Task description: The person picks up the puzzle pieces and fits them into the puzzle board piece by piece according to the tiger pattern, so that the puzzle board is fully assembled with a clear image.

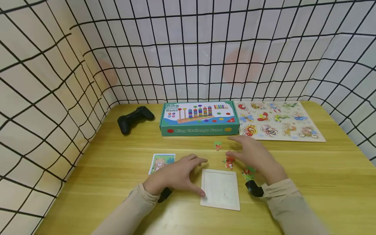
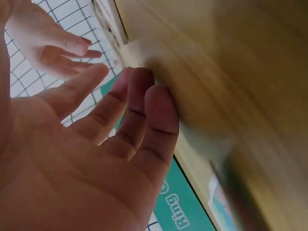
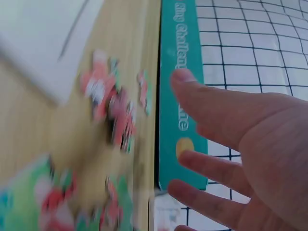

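A shallow whitish tray [image 1: 220, 189] with a raised border lies on the table between the hands. On its left is my left hand [image 1: 179, 174], fingers relaxed and spread, its thumb tip at the tray's left edge; whether it touches cannot be told. My right hand [image 1: 259, 158] hovers with loose fingers above and beside small red and green jigsaw pieces [image 1: 229, 163], gripping none. More pieces [image 1: 248, 174] lie under its wrist, and a smaller piece [image 1: 217, 145] sits farther back. In the right wrist view the pieces [image 3: 98, 89] look blurred.
A picture card [image 1: 160, 161] with a cartoon animal lies left, partly behind the left hand. Toward the back are a black game controller [image 1: 135, 119], a green Ring Challenge Game box [image 1: 199, 131] and a wooden insect-picture board [image 1: 276, 120]. Black netting [image 1: 196, 42] surrounds the table.
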`<action>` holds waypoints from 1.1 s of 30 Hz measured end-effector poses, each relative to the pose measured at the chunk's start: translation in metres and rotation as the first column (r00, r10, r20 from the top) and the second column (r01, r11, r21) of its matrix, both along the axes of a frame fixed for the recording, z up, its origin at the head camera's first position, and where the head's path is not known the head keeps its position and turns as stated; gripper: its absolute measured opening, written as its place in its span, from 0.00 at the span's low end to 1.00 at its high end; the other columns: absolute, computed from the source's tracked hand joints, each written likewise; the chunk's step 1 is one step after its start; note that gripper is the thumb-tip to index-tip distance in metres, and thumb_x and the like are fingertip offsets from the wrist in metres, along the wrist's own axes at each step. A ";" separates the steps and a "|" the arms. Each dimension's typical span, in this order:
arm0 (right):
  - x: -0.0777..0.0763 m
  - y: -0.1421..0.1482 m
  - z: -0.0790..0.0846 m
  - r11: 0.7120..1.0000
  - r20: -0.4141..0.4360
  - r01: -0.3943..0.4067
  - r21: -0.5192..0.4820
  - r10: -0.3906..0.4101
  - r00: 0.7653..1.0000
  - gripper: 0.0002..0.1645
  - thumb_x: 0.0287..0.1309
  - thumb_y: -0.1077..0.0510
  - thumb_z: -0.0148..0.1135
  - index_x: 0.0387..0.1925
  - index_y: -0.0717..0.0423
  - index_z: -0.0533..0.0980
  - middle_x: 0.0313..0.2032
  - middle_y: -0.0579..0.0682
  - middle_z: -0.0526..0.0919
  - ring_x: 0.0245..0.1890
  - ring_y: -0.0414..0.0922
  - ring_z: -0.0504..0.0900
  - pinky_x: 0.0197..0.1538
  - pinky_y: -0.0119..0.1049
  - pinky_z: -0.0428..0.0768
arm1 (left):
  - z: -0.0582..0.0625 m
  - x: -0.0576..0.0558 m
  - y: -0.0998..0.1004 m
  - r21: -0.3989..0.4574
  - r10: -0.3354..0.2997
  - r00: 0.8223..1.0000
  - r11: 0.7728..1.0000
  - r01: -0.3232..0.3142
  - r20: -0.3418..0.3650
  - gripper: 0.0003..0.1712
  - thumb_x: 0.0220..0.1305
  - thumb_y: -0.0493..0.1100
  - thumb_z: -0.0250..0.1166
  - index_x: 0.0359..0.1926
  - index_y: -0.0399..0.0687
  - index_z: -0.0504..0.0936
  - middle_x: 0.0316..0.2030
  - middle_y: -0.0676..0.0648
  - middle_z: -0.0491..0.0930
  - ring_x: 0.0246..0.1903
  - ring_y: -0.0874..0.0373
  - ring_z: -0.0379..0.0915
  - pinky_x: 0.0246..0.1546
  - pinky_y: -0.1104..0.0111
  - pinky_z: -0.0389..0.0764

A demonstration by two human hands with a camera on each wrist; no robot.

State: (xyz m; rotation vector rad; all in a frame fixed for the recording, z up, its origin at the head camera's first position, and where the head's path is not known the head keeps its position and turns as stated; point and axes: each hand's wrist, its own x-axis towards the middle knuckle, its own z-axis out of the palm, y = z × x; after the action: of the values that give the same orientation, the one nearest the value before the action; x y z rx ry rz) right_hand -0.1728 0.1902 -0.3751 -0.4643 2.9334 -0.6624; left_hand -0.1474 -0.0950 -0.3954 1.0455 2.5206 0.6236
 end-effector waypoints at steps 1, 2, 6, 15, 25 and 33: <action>-0.003 -0.002 -0.001 1.000 0.022 -0.008 -0.024 0.008 1.000 0.38 0.63 0.44 0.69 0.69 0.55 0.72 0.65 0.62 0.73 0.65 0.64 0.69 0.62 0.63 0.67 | -0.001 0.000 0.000 -0.008 -0.008 1.000 1.000 0.008 0.000 0.61 0.45 0.74 0.75 0.75 0.52 0.65 0.62 0.50 0.68 0.59 0.58 0.66 0.61 0.63 0.70; -0.005 -0.004 -0.001 0.999 0.039 -0.015 -0.042 0.017 0.999 0.37 0.63 0.45 0.70 0.69 0.56 0.72 0.65 0.62 0.73 0.65 0.64 0.69 0.62 0.62 0.67 | -0.001 0.000 0.000 -0.017 -0.016 1.000 1.000 0.016 0.001 0.61 0.45 0.73 0.76 0.75 0.52 0.65 0.62 0.50 0.67 0.59 0.57 0.65 0.60 0.63 0.70; -0.018 -0.014 -0.001 0.997 0.084 -0.034 -0.069 0.040 0.996 0.36 0.64 0.49 0.69 0.68 0.58 0.72 0.65 0.64 0.72 0.65 0.64 0.69 0.62 0.62 0.67 | -0.001 -0.003 0.000 -0.084 -0.040 0.999 0.996 0.038 -0.013 0.62 0.44 0.74 0.75 0.75 0.53 0.64 0.64 0.50 0.63 0.60 0.55 0.61 0.61 0.62 0.69; -0.028 -0.023 -0.015 1.000 0.086 -0.024 0.007 0.023 0.996 0.30 0.65 0.52 0.68 0.66 0.56 0.75 0.63 0.65 0.72 0.64 0.64 0.68 0.63 0.62 0.67 | -0.007 0.004 0.001 -0.154 -0.038 0.999 0.987 0.035 -0.020 0.57 0.48 0.76 0.71 0.73 0.59 0.61 0.68 0.51 0.56 0.57 0.55 0.59 0.60 0.60 0.66; -0.028 -0.023 -0.028 0.998 -0.026 -0.056 0.018 0.057 0.998 0.20 0.65 0.55 0.68 0.56 0.56 0.83 0.52 0.58 0.78 0.54 0.59 0.76 0.55 0.59 0.73 | -0.012 0.012 0.003 -0.175 0.001 1.000 0.985 -0.007 -0.031 0.56 0.45 0.79 0.70 0.71 0.63 0.61 0.68 0.55 0.56 0.57 0.55 0.58 0.59 0.60 0.66; -0.027 -0.024 -0.025 0.999 -0.031 -0.038 -0.021 0.038 0.999 0.16 0.64 0.56 0.69 0.51 0.60 0.83 0.50 0.58 0.79 0.52 0.57 0.77 0.55 0.58 0.74 | -0.012 0.009 0.003 -0.173 -0.029 0.999 0.985 0.021 -0.045 0.56 0.47 0.78 0.70 0.71 0.61 0.61 0.68 0.51 0.56 0.57 0.54 0.58 0.59 0.60 0.64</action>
State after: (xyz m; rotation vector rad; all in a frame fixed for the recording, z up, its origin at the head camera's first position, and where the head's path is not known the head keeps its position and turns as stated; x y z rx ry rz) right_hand -0.1995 0.1658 -0.3998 -0.5355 2.9402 -0.6891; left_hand -0.1387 -0.0924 -0.4076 1.0384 2.5449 0.3688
